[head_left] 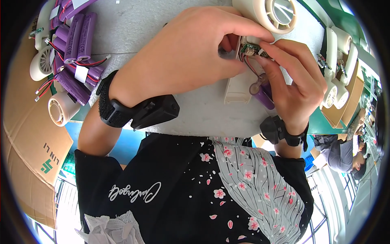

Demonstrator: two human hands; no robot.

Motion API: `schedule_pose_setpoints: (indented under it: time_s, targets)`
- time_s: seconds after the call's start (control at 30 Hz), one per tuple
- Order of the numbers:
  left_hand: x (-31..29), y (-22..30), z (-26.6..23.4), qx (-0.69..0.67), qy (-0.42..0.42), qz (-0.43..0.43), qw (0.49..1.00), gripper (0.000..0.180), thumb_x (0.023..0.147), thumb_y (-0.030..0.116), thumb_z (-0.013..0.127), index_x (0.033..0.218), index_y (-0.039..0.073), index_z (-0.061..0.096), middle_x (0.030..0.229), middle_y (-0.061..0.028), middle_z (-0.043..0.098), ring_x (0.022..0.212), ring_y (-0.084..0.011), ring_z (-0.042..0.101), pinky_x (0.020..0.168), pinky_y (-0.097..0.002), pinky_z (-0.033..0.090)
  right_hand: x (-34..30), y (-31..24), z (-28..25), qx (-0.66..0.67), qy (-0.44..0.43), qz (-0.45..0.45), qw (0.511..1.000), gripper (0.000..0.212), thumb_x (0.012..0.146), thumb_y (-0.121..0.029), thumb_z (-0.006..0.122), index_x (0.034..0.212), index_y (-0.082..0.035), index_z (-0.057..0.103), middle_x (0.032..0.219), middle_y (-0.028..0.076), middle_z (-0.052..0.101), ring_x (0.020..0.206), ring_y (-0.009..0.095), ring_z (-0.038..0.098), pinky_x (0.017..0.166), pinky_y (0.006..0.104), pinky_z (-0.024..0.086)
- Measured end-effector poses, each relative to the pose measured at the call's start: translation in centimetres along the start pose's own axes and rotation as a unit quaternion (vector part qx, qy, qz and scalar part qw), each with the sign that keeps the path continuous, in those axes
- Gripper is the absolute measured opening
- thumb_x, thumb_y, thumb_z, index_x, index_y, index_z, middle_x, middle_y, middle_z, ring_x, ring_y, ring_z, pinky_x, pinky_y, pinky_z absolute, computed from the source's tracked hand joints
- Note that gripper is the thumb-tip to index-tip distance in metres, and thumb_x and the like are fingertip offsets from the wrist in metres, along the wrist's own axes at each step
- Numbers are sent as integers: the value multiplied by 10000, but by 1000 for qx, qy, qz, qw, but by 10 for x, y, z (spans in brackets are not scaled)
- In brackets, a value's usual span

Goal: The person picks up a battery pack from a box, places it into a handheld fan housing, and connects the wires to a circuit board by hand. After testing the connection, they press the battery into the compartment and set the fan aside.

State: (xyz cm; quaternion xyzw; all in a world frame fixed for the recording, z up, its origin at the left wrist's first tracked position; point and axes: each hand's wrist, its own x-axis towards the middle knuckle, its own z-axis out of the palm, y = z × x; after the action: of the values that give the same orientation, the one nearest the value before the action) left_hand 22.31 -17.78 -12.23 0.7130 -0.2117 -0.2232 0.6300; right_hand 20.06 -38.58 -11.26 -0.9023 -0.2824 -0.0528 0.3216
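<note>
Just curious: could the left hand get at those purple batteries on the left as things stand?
Probably not right away: the left hand is busy gripping the fan casing. The batteries lie uncovered, so nothing else blocks the way.

Your fan housing (pixel 237 87) is cream, its circuit board (pixel 248 49) green, the battery (pixel 263 97) purple with red wires. Purple batteries (pixel 79 38) lie on the grey bench (pixel 195 110). Your black shirt (pixel 162 191) carries pink blossoms over a grey striped panel.

plastic, cardboard and cloth at a workbench

cream fan shell (pixel 237 87) is smooth matt plastic; purple battery (pixel 263 97) has glossy wrap; cardboard box (pixel 28 134) is dull brown; table (pixel 203 110) looks matt grey.
</note>
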Motion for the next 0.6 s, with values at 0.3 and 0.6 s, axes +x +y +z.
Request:
schedule_pose_setpoints:
  time_s: [0.3,0.6]
  targets:
    - [-7,-38,4,202,42,336,919,436,855,-54,545,1290,-24,530,1239,-208,562,1154,-328,564,977,-369,455,1,-5,1,-12,-7,6,1000,220,721,61,753,933,20,713,905,100,680,776,199,655,686,265,513]
    - [-6,-33,5,201,58,315,926,409,864,-98,489,1266,-44,540,1234,-210,569,1158,-323,563,992,-364,443,1,-3,1,-17,-10,-7,1000,232,728,60,751,952,17,707,921,109,679,768,200,654,684,271,516]
